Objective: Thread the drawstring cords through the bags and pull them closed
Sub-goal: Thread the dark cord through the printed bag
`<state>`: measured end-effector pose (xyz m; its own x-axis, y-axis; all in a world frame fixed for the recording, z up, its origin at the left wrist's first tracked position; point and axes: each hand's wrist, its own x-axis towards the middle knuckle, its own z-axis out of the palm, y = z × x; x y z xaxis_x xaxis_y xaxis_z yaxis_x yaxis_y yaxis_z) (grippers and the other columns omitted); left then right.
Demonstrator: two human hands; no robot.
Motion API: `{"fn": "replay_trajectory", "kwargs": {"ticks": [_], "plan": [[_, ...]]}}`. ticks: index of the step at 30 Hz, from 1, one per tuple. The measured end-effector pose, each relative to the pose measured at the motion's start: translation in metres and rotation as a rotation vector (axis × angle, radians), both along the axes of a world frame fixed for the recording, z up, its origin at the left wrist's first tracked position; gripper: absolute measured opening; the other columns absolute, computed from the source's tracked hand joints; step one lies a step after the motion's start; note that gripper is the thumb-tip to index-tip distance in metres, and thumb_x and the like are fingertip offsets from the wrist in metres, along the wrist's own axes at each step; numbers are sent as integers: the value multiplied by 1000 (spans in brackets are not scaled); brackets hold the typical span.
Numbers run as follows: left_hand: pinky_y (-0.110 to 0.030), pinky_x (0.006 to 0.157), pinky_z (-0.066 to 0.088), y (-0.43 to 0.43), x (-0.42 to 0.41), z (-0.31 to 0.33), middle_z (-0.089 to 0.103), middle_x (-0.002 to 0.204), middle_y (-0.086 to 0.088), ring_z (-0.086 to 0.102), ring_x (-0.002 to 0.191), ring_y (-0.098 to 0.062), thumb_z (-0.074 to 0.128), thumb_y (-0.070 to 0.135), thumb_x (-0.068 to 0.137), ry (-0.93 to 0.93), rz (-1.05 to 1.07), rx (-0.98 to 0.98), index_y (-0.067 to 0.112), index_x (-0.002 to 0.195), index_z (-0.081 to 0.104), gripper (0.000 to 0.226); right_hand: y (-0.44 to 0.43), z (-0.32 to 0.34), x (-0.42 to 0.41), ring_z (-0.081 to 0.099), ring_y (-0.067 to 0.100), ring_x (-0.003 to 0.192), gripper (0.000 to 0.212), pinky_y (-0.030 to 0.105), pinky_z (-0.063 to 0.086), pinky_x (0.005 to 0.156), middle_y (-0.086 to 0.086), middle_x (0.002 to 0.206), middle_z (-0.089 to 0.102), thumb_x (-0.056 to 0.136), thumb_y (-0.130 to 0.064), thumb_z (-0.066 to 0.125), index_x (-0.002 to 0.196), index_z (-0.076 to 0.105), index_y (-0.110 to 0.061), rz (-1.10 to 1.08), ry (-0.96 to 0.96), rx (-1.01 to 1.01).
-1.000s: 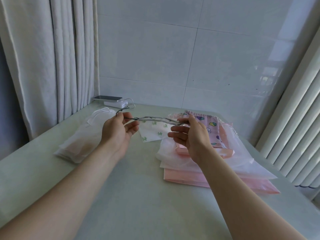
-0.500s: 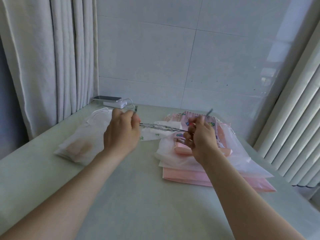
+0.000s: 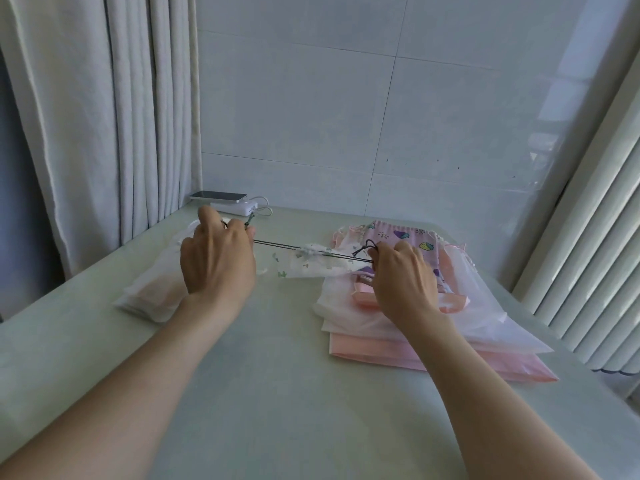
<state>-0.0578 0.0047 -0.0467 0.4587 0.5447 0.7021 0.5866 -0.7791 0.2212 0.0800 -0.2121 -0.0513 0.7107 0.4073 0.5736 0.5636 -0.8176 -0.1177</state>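
Now that your left hand (image 3: 216, 261) and right hand (image 3: 403, 277), each pinching the drawstring cords (image 3: 280, 244), have pulled apart, the white printed bag (image 3: 308, 268) has cinched nearly shut.

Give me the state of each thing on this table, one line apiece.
Left hand: grips the cords' left end.
Right hand: pinches the cords' right end.
Cords: stretched taut between both hands.
Small white bag: threaded on the cords, mouth bunched.
Purple bag: lying on the pink pile.
Phone: lying on a charger.
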Motion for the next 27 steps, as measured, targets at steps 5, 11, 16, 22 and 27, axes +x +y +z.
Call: {"fn": "replay_trajectory", "kwargs": {"ticks": [5, 11, 16, 22, 27], "plan": [[-47, 74, 37, 3, 5, -4, 49, 108, -22, 57, 89, -44, 52, 25, 107, -53, -7, 17, 0, 99, 69, 32, 5, -1, -3, 59, 36, 95, 28, 42, 42, 80, 12, 98, 61, 110, -21, 39, 96, 60, -10, -93, -46, -31], [-49, 77, 40, 2, 2, -10, 52, 99, -21, 50, 90, -40, 35, 31, 95, -22, -123, -20, 4, 86, 64, 40, 5, 11, 2, 55, 30, 62, 30, 32, 41, 56, 4, 66, 54, 106, -15, 44, 82, 61, -8, 89, 642, 662], [-46, 74, 41, 4, 2, -14, 51, 95, -15, 51, 85, -37, 59, 18, 83, 64, -175, 71, 8, 85, 59, 11, -5, 22, -5, 74, 23, 69, 28, 35, 55, 68, 13, 90, 68, 93, -15, 56, 115, 63, 2, 77, 832, 963], [-44, 74, 39, 4, 2, -13, 52, 103, -12, 49, 89, -36, 77, 3, 75, 148, -114, 138, 12, 81, 71, 13, 0, 21, -26, 61, 32, 93, 29, 36, 44, 72, 12, 120, 66, 94, -15, 54, 119, 68, -13, -16, 300, 397], [-36, 66, 36, -4, 1, -1, 54, 100, -7, 56, 71, -34, 64, 5, 90, 234, -69, -19, 19, 99, 75, 19, 23, 23, -52, 55, 22, 40, 34, 23, 40, 43, 12, 61, 71, 94, -21, 52, 96, 67, 9, 119, 1008, 583]]}}
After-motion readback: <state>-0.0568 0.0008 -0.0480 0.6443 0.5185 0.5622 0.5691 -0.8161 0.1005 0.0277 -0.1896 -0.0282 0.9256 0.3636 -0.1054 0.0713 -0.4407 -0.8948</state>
